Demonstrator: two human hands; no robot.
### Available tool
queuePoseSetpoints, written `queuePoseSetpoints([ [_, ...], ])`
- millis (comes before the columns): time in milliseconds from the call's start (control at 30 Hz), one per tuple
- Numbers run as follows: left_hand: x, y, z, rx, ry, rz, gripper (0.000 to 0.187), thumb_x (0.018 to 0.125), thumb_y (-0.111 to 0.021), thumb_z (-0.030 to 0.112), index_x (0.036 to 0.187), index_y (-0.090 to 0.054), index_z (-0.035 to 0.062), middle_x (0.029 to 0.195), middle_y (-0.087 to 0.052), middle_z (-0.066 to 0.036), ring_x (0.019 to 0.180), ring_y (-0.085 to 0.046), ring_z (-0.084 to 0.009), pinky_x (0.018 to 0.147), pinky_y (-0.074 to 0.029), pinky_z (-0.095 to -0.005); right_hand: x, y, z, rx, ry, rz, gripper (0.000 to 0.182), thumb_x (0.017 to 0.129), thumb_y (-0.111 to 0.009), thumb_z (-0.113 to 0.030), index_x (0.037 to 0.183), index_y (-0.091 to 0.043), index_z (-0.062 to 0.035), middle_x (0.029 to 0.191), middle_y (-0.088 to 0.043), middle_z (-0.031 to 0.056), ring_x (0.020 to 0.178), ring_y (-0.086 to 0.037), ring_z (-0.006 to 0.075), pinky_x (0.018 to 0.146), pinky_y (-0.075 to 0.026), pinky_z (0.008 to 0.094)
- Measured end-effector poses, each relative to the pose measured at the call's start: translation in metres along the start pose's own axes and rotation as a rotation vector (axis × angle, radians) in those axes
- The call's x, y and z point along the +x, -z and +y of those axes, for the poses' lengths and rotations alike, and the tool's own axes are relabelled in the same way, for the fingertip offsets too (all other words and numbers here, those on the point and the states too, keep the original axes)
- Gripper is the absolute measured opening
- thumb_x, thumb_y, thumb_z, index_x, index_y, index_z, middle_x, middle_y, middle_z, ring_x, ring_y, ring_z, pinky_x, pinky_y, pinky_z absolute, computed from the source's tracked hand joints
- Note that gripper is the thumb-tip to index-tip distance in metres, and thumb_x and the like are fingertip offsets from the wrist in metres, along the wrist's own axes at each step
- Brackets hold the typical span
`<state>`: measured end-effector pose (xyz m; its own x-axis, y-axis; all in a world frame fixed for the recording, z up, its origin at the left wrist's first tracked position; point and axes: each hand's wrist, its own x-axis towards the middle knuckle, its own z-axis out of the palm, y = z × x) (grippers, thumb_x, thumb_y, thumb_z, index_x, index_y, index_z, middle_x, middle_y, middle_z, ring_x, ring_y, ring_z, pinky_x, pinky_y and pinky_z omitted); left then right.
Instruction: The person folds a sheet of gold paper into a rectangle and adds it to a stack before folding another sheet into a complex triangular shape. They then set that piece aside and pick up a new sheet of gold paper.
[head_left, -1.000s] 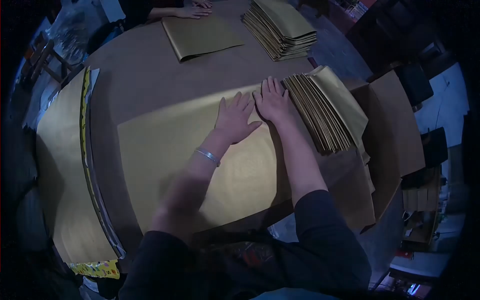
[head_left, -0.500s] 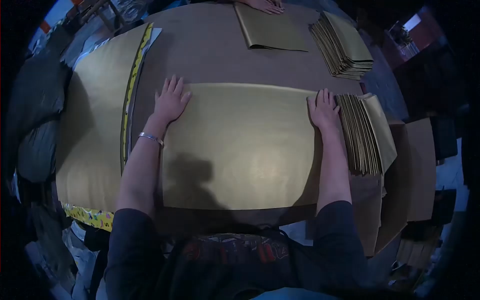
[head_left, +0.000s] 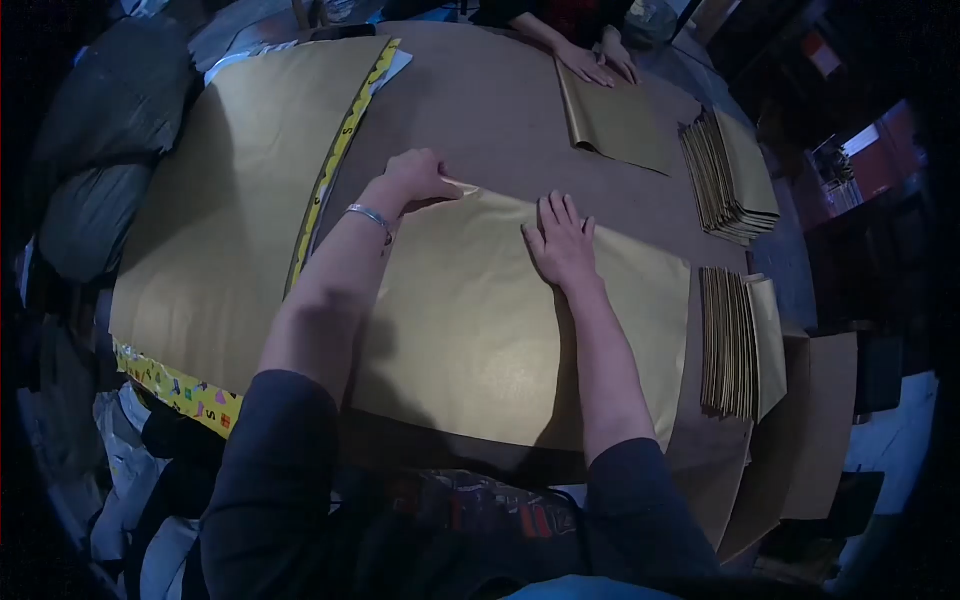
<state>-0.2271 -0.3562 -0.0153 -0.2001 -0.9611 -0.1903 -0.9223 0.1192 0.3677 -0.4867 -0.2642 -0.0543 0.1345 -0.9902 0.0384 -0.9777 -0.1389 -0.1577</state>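
A large gold paper sheet [head_left: 480, 330] lies flat on the brown table [head_left: 500, 120] in front of me. My left hand [head_left: 415, 178] grips the sheet's far left corner, which lifts slightly off the table. My right hand [head_left: 562, 243] lies flat, fingers spread, on the far middle part of the sheet. A silver bangle sits on my left wrist.
A big stack of gold sheets [head_left: 220, 210] with a yellow patterned edge strip [head_left: 335, 160] lies at the left. Two piles of folded gold sheets [head_left: 735, 345] [head_left: 732, 175] stand at the right. Another person's hands [head_left: 595, 65] rest on a folded gold sheet [head_left: 620, 125] across the table.
My left hand has closed on the sheet's far left corner and lifted it. My right hand has slid from the sheet's right edge toward its middle.
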Motion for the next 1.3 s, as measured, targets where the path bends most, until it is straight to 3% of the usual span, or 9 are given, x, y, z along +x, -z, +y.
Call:
queuePoseSetpoints([
  [267, -0.042, 0.025, -0.021, -0.570, -0.147, -0.045, 0.019, 0.083, -0.072, 0.017, 0.089, -0.066, -0.0003, 0.075, -0.061, -0.003, 0.072, -0.055, -0.0093, 0.063, -0.046, -0.0273, 0.010, 0.008, 0.035, 0.139, 0.007, 0.085, 0.052, 0.090, -0.055, -0.043, 0.132, -0.049, -0.0126, 0.132, -0.052, 0.0117, 0.128, -0.042, 0.0303, 0.109, -0.016, 0.0632],
  [300, -0.053, 0.037, -0.015, -0.568, -0.142, -0.040, 0.019, 0.083, -0.072, 0.017, 0.089, -0.066, -0.0003, 0.075, -0.061, -0.003, 0.072, -0.055, -0.0093, 0.063, -0.046, -0.0273, 0.006, 0.010, 0.040, 0.152, 0.054, 0.250, 0.043, 0.088, -0.058, -0.042, 0.118, -0.060, -0.0112, 0.116, -0.061, 0.0131, 0.114, -0.053, 0.0321, 0.103, -0.032, 0.0562],
  [400, -0.078, 0.055, -0.008, -0.547, -0.199, 0.097, 0.020, 0.084, -0.072, 0.019, 0.086, -0.065, 0.0008, 0.074, -0.060, -0.003, 0.068, -0.054, -0.0088, 0.059, -0.045, -0.0264, -0.002, 0.057, 0.047, 0.229, 0.048, 0.003, 0.032, 0.086, -0.063, -0.035, 0.096, -0.066, -0.0052, 0.096, -0.066, 0.0176, 0.094, -0.061, 0.0376, 0.080, -0.048, 0.0444],
  [500, -0.099, 0.064, 0.008, -0.728, -0.151, 0.291, 0.028, 0.079, -0.072, 0.018, 0.099, -0.065, -0.0008, 0.090, -0.066, -0.011, 0.084, -0.064, -0.0198, 0.076, -0.051, -0.0312, -0.014, 0.089, 0.057, 0.171, 0.018, 0.072, 0.032, 0.087, -0.061, -0.035, 0.097, -0.066, -0.0048, 0.098, -0.066, 0.0186, 0.095, -0.061, 0.0387, 0.081, -0.047, 0.0465],
  [567, -0.115, 0.047, 0.011, -0.335, -0.303, 0.831, 0.036, 0.077, -0.072, 0.019, 0.108, -0.062, 0.0022, 0.105, -0.063, -0.013, 0.100, -0.061, -0.0270, 0.088, -0.049, -0.0366, -0.022, 0.112, 0.061, 0.129, -0.062, 0.070, 0.032, 0.089, -0.059, -0.034, 0.098, -0.065, -0.0040, 0.098, -0.066, 0.0205, 0.095, -0.061, 0.0408, 0.081, -0.048, 0.0470],
  [800, -0.300, -0.043, 0.058, -0.006, -0.625, -0.071, 0.091, 0.068, -0.082, 0.032, 0.143, -0.034, 0.0119, 0.150, -0.025, -0.020, 0.140, -0.020, -0.0404, 0.109, -0.025, -0.0616, -0.046, 0.106, 0.133, 0.093, -0.425, -0.023, 0.041, 0.086, -0.058, -0.035, 0.111, -0.064, -0.0024, 0.110, -0.063, 0.0234, 0.108, -0.059, 0.0385, 0.092, -0.047, 0.0434],
  [867, -0.333, -0.070, 0.068, 0.063, -0.633, -0.193, 0.097, 0.068, -0.081, 0.034, 0.146, -0.028, 0.0134, 0.153, -0.020, -0.020, 0.143, -0.014, -0.0414, 0.106, -0.019, -0.0706, -0.059, 0.062, 0.180, 0.004, -0.365, 0.010, 0.044, 0.083, -0.067, -0.040, 0.097, -0.066, 0.0015, 0.081, -0.065, 0.0211, 0.074, -0.065, 0.0316, 0.070, -0.049, 0.0426],
  [967, -0.360, -0.097, 0.077, 0.047, -0.672, -0.073, 0.090, 0.067, -0.080, 0.035, 0.142, -0.037, 0.0125, 0.149, -0.027, -0.020, 0.141, -0.021, -0.0387, 0.103, -0.024, -0.0677, -0.082, -0.038, 0.261, 0.167, -0.508, 0.100, 0.042, 0.085, -0.066, -0.037, 0.103, -0.066, 0.0010, 0.094, -0.067, 0.0172, 0.086, -0.064, 0.0271, 0.075, -0.049, 0.0406],
  [1300, -0.387, -0.129, 0.058, 0.199, -0.695, 0.031, 0.072, 0.074, -0.071, 0.022, 0.139, -0.041, 0.0244, 0.147, -0.032, -0.013, 0.139, -0.027, -0.0339, 0.105, -0.023, -0.0671, -0.152, -0.008, 0.244, 0.420, -0.687, -0.098, 0.040, 0.083, -0.068, -0.033, 0.104, -0.068, 0.0011, 0.100, -0.068, 0.0105, 0.089, -0.063, 0.0241, 0.074, -0.050, 0.0387],
])
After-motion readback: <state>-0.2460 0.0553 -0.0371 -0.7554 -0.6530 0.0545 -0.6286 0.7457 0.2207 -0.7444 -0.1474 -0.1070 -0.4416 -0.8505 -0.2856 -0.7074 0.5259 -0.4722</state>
